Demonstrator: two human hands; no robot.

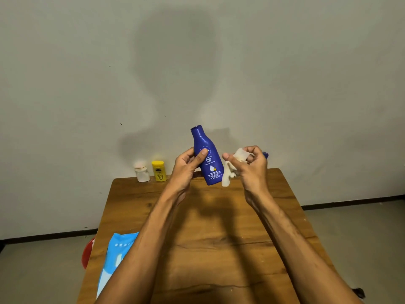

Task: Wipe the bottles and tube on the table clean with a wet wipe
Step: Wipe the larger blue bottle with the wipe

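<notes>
So the left hand (186, 166) is wrapped around a dark blue plastic lotion bottle (208, 160), fingers behind it and the thumb pressed on the front, right over the round logo, so I can't read the brand. The bottle is up in the air over the far end of the table, tilted with its narrow neck leaning left. It's got smooth sloping shoulders and a flat base, and looks glossy. The label clearly says "Body Milk" in white, with a white drop graphic and a little yellow dot under it. The finer print below is too small to make out. The right hand (252, 166) has its fingers curled and pinches a crumpled off-white wet wipe (229, 172) between thumb and fingers. The wipe dangles just beside the bottle's lower right side, and I honestly can't tell if it's touching. A small blue bit (265, 155) pokes out behind the right hand, no idea what it is. Over at the back left corner of the brown wooden table (219, 249) stand a small white jar (142, 172) and a yellow jar (159, 171) side by side. The yellow one has a dark label I can't read. Near left edge: a light blue soft pack (116, 257) with white dots, and a red round thing (88, 253) just off the table's side. Plain grey wall (87, 73) behind.
</notes>
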